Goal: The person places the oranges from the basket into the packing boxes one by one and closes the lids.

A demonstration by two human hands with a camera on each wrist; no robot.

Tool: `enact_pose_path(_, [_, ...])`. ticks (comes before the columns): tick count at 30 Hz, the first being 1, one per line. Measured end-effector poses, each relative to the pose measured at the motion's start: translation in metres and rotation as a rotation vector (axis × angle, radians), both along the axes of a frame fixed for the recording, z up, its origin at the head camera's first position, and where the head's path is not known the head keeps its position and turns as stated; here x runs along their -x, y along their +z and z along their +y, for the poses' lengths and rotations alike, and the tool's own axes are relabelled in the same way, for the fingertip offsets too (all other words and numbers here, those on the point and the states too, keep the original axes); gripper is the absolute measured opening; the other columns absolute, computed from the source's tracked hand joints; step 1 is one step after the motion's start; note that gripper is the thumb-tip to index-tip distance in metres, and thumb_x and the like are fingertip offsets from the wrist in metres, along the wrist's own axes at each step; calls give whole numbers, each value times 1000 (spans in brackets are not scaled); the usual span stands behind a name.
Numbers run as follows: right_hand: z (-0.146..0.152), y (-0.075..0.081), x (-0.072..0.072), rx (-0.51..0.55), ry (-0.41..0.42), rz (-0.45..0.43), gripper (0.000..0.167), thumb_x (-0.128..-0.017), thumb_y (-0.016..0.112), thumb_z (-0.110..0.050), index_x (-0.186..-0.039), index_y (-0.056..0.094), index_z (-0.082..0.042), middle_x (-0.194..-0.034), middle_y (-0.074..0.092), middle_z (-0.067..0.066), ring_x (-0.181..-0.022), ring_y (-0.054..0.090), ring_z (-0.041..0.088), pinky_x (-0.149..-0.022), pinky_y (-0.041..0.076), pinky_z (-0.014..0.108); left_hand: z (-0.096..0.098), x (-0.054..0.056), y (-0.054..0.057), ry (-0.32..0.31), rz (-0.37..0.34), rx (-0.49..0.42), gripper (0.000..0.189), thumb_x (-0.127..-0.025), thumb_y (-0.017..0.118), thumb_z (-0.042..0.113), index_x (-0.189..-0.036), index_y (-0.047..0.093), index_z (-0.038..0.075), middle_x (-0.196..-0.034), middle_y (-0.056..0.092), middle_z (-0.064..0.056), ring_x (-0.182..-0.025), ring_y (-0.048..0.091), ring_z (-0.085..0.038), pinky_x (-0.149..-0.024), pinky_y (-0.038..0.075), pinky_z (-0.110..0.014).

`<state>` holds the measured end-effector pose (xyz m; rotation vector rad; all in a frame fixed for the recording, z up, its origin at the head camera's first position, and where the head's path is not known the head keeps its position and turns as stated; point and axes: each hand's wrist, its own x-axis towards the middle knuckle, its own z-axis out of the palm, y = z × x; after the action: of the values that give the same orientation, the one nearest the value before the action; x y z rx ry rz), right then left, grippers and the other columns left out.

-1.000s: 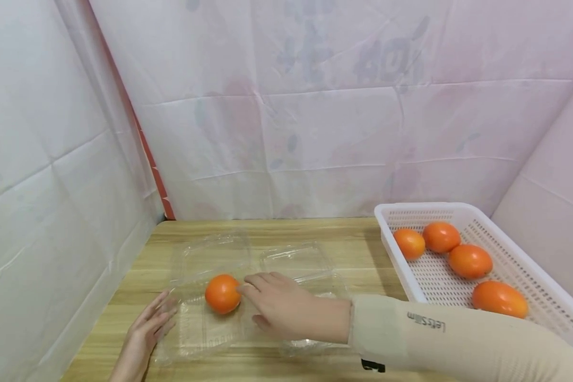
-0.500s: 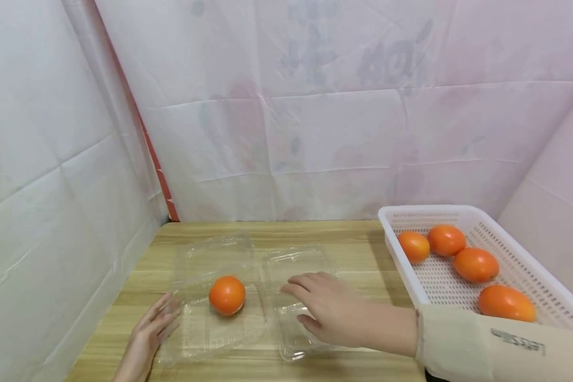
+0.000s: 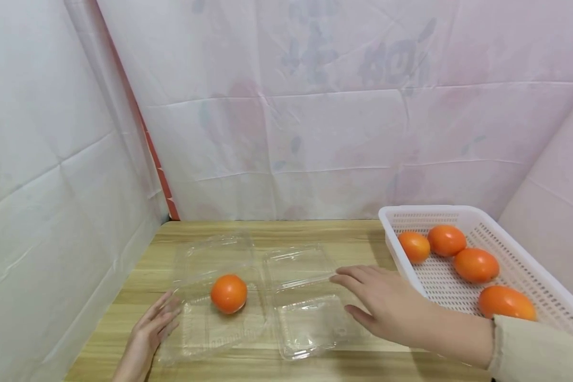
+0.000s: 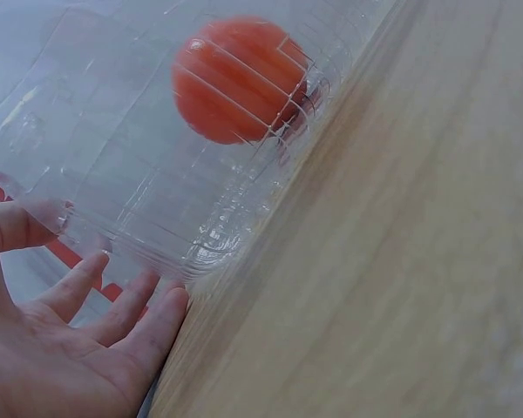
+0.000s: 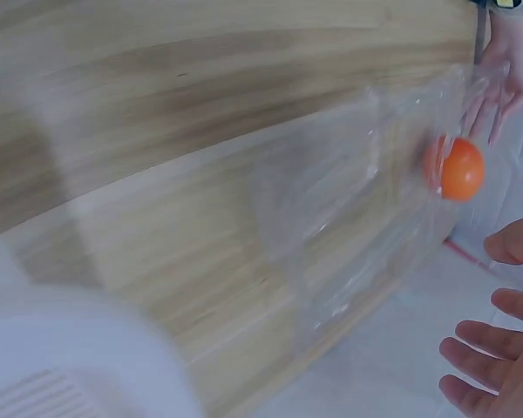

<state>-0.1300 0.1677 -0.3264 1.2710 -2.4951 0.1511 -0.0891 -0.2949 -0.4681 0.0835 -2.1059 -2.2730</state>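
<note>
A glossy orange-red tomato [image 3: 228, 294] lies in the left clear plastic clamshell box [image 3: 196, 339], whose lid is folded back. My left hand [image 3: 148, 334] rests against the left side of that box, with extended fingertips [image 4: 170, 305] right at its edge in the left wrist view. A second clear clamshell [image 3: 310, 321] lies lid-back to its right and holds nothing. My right hand [image 3: 387, 305] is over the right side of that second box, fingers loosely extended, with nothing in it.
A white perforated basket [image 3: 403, 265] stands at the right with several tomatoes [image 3: 476, 265] in it. The wooden table [image 3: 353, 233] ends at the back against a pale hanging sheet [image 3: 315, 132]. More sheeting hangs at both sides.
My right hand has drawn away from the tomato, moving right across the second box toward the basket. The tomato stays in the left box. My left hand has stayed at the box's side.
</note>
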Motion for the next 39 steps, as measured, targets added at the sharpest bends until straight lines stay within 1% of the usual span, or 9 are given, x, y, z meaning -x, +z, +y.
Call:
enact_pose_path(6, [31,-4,3,47,-27,74,54,-76,83,-21,-125,63,-10,-121,65,5,-103,65,26,-82,56,47,0,-1,0,10,2,3,58,-106,44,13,-153,18,-7,-125,60,22,-112,58,1,-91,50,-18])
enact_pose_path(8, [41,-4,3,63,-31,93,43,-90,73,-34,-124,63,-10,-120,65,5,-100,65,25,-80,56,47,1,0,1,11,-9,10,58,-106,44,14,-153,18,-6,-125,59,23,-112,58,1,-92,50,-18])
enact_pose_path(10, [52,-2,2,63,-58,96,45,-87,76,-32,-124,63,-10,-119,65,3,-99,66,24,-77,57,46,2,0,3,12,-22,21,58,-106,44,14,-154,18,-4,-125,59,23,-112,58,2,-92,50,-18])
enact_pose_path(15, [79,2,0,65,-125,115,47,-96,58,-50,-123,63,-11,-115,65,-1,-97,66,23,-75,56,45,2,0,6,21,-52,35,58,-106,44,16,-155,19,-2,-124,58,24,-112,57,3,-91,50,-18])
enact_pose_path(19, [95,1,1,87,-159,152,69,-100,21,-59,-117,65,-10,-111,66,-1,-90,66,22,-71,56,42,2,0,6,20,-69,32,59,-106,45,18,-155,18,-1,-123,58,25,-111,57,4,-91,50,-18])
enact_pose_path(23, [111,0,0,95,-204,151,66,-99,27,-62,-118,65,-12,-112,67,-3,-93,66,21,-70,54,38,3,-1,6,17,-47,26,59,-106,45,16,-155,18,-3,-123,59,24,-111,58,3,-91,49,-17])
enact_pose_path(26, [126,-5,1,104,-236,142,57,-97,47,-62,-119,65,-13,-112,68,-1,-96,66,23,-72,53,40,4,0,6,17,-33,22,58,-106,45,14,-154,19,-5,-123,60,23,-111,58,2,-92,50,-18])
enact_pose_path(32, [157,-14,4,105,-307,134,41,-81,80,-31,-114,66,-10,-104,70,6,-83,65,21,-66,50,38,3,1,5,7,-43,20,59,-106,45,16,-155,17,-3,-123,59,24,-111,58,3,-92,49,-17])
enact_pose_path(39, [192,-11,3,19,-559,-97,48,-75,81,-14,-118,62,-7,-120,61,27,-94,64,45,-68,52,59,0,-1,-1,-7,19,-16,58,-106,44,12,-153,16,-7,-125,60,22,-112,59,1,-92,50,-19])
